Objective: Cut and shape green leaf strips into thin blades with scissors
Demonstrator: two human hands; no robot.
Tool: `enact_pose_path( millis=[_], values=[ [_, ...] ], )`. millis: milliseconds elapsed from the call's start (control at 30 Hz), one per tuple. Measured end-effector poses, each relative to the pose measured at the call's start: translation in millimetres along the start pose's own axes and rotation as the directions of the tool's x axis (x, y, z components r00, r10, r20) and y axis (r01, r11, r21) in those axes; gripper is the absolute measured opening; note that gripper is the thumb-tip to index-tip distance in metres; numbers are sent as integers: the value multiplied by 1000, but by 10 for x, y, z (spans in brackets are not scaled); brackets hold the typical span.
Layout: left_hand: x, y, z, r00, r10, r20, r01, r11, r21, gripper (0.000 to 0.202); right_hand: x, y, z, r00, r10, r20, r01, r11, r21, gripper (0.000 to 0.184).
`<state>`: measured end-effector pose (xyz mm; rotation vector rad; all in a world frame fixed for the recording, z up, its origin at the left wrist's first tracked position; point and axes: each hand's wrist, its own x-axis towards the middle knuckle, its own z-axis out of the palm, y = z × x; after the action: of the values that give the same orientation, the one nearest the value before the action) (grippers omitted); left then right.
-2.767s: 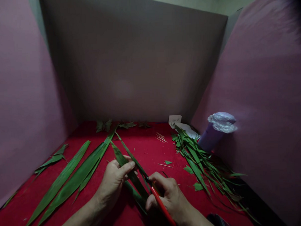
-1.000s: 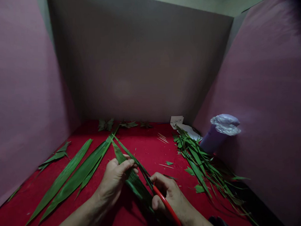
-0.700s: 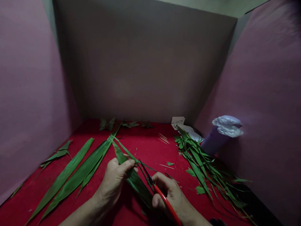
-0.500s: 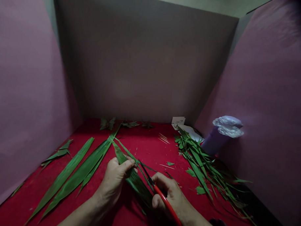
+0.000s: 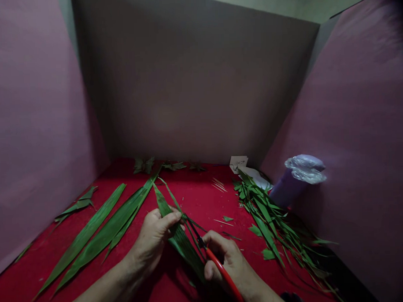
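Between thumb and fingers, my left hand (image 5: 161, 227) pinches a long green leaf (image 5: 185, 248), its pointed tip aimed away from me. A narrow strip (image 5: 170, 191) runs along the leaf's right side. My right hand (image 5: 228, 260) is closed around the red handles of a pair of scissors (image 5: 222, 273). Their dark blades lie at the strip beside my left fingertips; whether the blades are apart is hard to see. The near end of the leaf passes into shadow close to my right thumb.
Long leaves (image 5: 105, 233) lie at the left on the red cloth (image 5: 196, 195). A pile of cut greenery (image 5: 270, 214) sits at the right, before a purple plastic-wrapped roll (image 5: 296, 178). Thin sticks (image 5: 219, 184), a white card (image 5: 238, 162) and folded leaf pieces (image 5: 144, 165) are farther back.
The leaf tip and narrow strip have shifted slightly right and away from me. The hands and scissors stay nearly in place, and a dark sliver near the right hand lies differently on the cloth.
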<state>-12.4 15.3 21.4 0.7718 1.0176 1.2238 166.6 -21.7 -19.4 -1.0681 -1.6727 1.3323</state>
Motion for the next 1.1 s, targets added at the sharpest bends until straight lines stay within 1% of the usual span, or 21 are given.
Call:
enact_pose_path(
  millis=[67,133,300,367,533,700,767,867,1100],
  values=[
    [1,-9,-8,1000,8,-3,-8,1000,-12,15,-2,-7,4,1000,14,-5,-14,1000,10,36],
    [0,-19,-13,1000,13,18,-13,1000,-27,15,-2,-18,9,999,36,-6,-36,999,17,39],
    [-23,-12,8,992,-44,116,54,995,-86,15,-1,-29,19,996,85,-3,-85,996,39,43],
    [-28,-7,13,988,-59,139,70,995,-75,14,-2,-23,21,997,81,-5,-81,995,58,42],
    [-17,-12,1,984,-57,170,65,997,-37,13,-5,-1,20,998,62,-3,-62,995,76,38],
    [-8,-14,6,983,-53,174,57,998,-18,13,3,-4,21,997,68,-25,-67,998,20,35],
    [-8,-19,5,983,-49,178,51,999,-8,13,8,-11,23,997,76,-34,-76,997,7,30],
    [-8,-26,-1,987,-35,157,36,999,-7,13,13,-9,24,997,63,-39,-63,998,4,21],
    [-18,-28,-6,988,-36,153,36,999,4,15,29,20,22,998,25,-56,-25,1000,-10,18]
  ],
)
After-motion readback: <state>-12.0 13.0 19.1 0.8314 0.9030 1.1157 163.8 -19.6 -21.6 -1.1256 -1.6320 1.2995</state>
